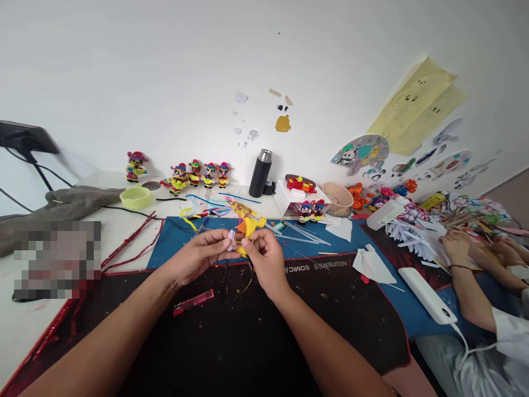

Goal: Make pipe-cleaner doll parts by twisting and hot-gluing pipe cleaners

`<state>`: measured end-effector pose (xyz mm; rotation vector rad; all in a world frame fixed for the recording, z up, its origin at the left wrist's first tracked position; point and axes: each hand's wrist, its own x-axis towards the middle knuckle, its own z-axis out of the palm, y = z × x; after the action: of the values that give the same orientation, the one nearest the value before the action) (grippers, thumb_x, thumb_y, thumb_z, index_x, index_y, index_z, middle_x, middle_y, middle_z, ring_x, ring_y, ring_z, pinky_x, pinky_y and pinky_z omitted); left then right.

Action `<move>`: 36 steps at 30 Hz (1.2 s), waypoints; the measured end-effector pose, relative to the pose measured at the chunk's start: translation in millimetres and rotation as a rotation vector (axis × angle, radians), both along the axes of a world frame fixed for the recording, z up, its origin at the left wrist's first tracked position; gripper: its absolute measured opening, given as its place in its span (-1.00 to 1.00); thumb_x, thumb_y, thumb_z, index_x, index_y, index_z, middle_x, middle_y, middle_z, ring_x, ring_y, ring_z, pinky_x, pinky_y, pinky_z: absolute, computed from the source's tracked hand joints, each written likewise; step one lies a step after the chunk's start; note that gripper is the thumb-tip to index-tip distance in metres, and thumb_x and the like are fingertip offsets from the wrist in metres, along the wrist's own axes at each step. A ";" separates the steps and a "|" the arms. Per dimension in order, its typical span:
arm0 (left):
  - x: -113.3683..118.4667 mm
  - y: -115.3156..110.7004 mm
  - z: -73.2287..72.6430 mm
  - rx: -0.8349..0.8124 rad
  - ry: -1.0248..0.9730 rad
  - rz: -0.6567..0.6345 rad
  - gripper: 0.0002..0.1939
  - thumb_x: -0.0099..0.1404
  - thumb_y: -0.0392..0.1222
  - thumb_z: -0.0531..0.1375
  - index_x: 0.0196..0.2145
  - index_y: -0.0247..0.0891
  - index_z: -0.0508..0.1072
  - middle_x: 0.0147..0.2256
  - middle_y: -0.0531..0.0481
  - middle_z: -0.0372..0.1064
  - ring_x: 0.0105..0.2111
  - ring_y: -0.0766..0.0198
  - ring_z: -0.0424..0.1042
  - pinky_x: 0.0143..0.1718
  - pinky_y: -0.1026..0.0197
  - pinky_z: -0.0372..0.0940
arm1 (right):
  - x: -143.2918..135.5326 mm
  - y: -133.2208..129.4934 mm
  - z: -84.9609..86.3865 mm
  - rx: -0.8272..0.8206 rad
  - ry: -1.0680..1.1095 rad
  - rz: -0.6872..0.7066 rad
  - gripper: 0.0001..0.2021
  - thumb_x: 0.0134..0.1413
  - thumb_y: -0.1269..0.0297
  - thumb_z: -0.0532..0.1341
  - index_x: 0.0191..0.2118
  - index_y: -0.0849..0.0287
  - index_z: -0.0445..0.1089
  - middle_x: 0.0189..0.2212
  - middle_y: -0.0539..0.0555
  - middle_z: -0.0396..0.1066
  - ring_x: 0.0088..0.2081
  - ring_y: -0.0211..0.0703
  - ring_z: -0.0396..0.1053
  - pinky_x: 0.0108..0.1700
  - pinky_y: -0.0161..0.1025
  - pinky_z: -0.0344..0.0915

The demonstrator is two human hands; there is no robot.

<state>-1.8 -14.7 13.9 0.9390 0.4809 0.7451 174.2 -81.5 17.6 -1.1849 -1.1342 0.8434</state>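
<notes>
Between the thumb and fingers of my left hand (204,253) is a small lilac piece (231,241), fuzzy like a bent bit of pipe cleaner. My right hand (268,258) is closed close beside it, thumb against fingers; what it pinches is too small to make out. Directly behind both hands is a yellow hot glue gun (253,223), its nozzle pointing away to the upper left and its handle partly covered by my fingers. A red, see-through lighter (193,302) lies on the black mat (231,347) below my left hand.
Fuzzy figurines (179,179) stand along the wall near a black thermos (261,173). Glue sticks (303,232) and pipe cleaners (206,205) lie behind my hands. At right are a white power bank (427,295), a torn tissue (374,264) and another person's arm (467,275).
</notes>
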 end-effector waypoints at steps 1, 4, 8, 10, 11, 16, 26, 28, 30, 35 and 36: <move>0.0 -0.1 0.8 0.007 0.000 0.002 -0.74 0.17 -0.08 0.52 -0.24 -0.24 0.67 -0.22 -0.09 0.61 -0.14 0.11 0.57 0.09 -0.01 0.47 | 0.3 1.3 -1.2 -0.022 0.037 0.003 -0.65 0.12 -0.04 0.36 -0.27 0.04 0.24 -0.59 -0.19 0.09 -0.58 -0.27 0.05 -0.51 -0.30 0.10; -0.3 -0.7 4.2 0.033 0.010 0.005 -0.73 0.16 -0.05 0.52 -0.24 -0.23 0.67 -0.18 -0.12 0.62 -0.13 0.09 0.57 0.09 -0.01 0.45 | 1.8 4.2 -5.3 -0.120 0.128 0.042 -0.55 0.06 -0.11 0.39 -0.25 0.02 0.17 -0.59 -0.22 0.12 -0.65 -0.31 0.05 -0.60 -0.32 0.04; -2.1 -0.5 7.0 0.109 0.070 0.021 -0.68 0.15 0.03 0.52 -0.24 -0.22 0.68 -0.13 -0.13 0.61 -0.13 0.09 0.54 0.03 0.06 0.42 | 3.3 5.8 -8.9 -0.212 0.196 0.166 -0.51 0.07 -0.17 0.38 -0.16 0.03 0.19 -0.46 -0.16 0.34 -0.67 -0.34 0.21 -0.68 -0.35 -0.03; -3.3 0.3 7.1 0.157 0.113 0.023 -0.67 0.16 0.05 0.51 -0.24 -0.23 0.68 -0.17 -0.12 0.60 -0.17 0.13 0.52 -0.03 0.13 0.40 | 3.3 6.9 -9.5 -0.216 0.217 0.219 -0.51 0.10 -0.18 0.36 -0.13 0.05 0.21 -0.39 -0.12 0.41 -0.67 -0.35 0.27 -0.70 -0.36 -0.01; -3.8 0.7 7.1 0.181 0.131 0.023 -0.68 0.17 0.05 0.50 -0.24 -0.23 0.68 -0.20 -0.10 0.60 -0.19 0.15 0.51 -0.05 0.16 0.39 | 3.2 7.7 -9.3 -0.210 0.228 0.240 -0.52 0.11 -0.18 0.36 -0.13 0.06 0.22 -0.37 -0.11 0.43 -0.67 -0.36 0.29 -0.70 -0.36 0.01; -4.1 0.1 10.8 0.267 0.160 -0.053 -0.72 0.29 0.03 0.42 -0.18 -0.22 0.66 -0.26 -0.07 0.60 -0.21 0.13 0.55 0.03 0.12 0.35 | 2.3 14.6 -5.7 -0.202 0.262 0.382 -0.60 0.15 -0.11 0.35 -0.15 0.08 0.30 -0.46 -0.12 0.42 -0.65 -0.35 0.35 -0.71 -0.40 0.09; -6.9 1.6 8.0 0.129 0.069 0.056 -0.79 0.25 -0.05 0.46 -0.25 -0.23 0.68 -0.15 -0.14 0.63 -0.12 0.04 0.60 0.02 0.04 0.48 | 4.6 28.8 -7.8 -0.279 0.314 0.405 -0.70 0.15 -0.01 0.30 -0.25 0.12 0.35 -0.64 -0.13 0.38 -0.71 -0.30 0.35 -0.72 -0.43 0.10; -6.5 1.0 9.1 0.103 0.050 0.075 -0.80 0.24 -0.07 0.47 -0.27 -0.23 0.67 -0.10 -0.17 0.64 -0.03 -0.05 0.60 0.06 -0.03 0.47 | 6.3 30.5 -7.4 -0.252 0.338 0.392 -0.71 0.15 0.00 0.29 -0.26 0.13 0.36 -0.62 -0.11 0.41 -0.70 -0.29 0.35 -0.72 -0.42 0.10; -6.2 0.2 11.6 0.093 0.032 0.088 -0.82 0.26 -0.08 0.45 -0.28 -0.24 0.66 -0.01 -0.21 0.62 0.07 -0.13 0.56 0.08 -0.06 0.47 | 9.1 33.2 -6.1 -0.230 0.384 0.341 -0.73 0.16 0.02 0.28 -0.26 0.14 0.37 -0.59 -0.10 0.42 -0.70 -0.31 0.34 -0.72 -0.42 0.09; -9.1 4.8 15.9 0.100 -0.009 0.204 -0.81 0.27 -0.09 0.44 -0.31 -0.29 0.65 0.10 -0.27 0.56 0.00 -0.07 0.58 -0.04 0.08 0.52 | 19.7 42.9 5.7 -0.181 0.478 0.304 -0.73 0.12 0.10 0.31 -0.15 0.15 0.40 -0.55 -0.10 0.44 -0.71 -0.32 0.32 -0.71 -0.41 0.04; -10.6 7.4 15.9 0.088 -0.025 0.251 -0.81 0.26 -0.10 0.45 -0.31 -0.29 0.65 0.08 -0.26 0.58 -0.05 0.00 0.59 -0.08 0.14 0.52 | 20.9 44.9 9.9 -0.166 0.482 0.333 -0.73 0.12 0.12 0.31 -0.13 0.16 0.41 -0.54 -0.10 0.45 -0.71 -0.32 0.33 -0.71 -0.40 0.04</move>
<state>-12.4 -7.3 29.8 0.9600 0.5536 1.0106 195.2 -36.6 27.6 -0.8635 -0.8809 1.4155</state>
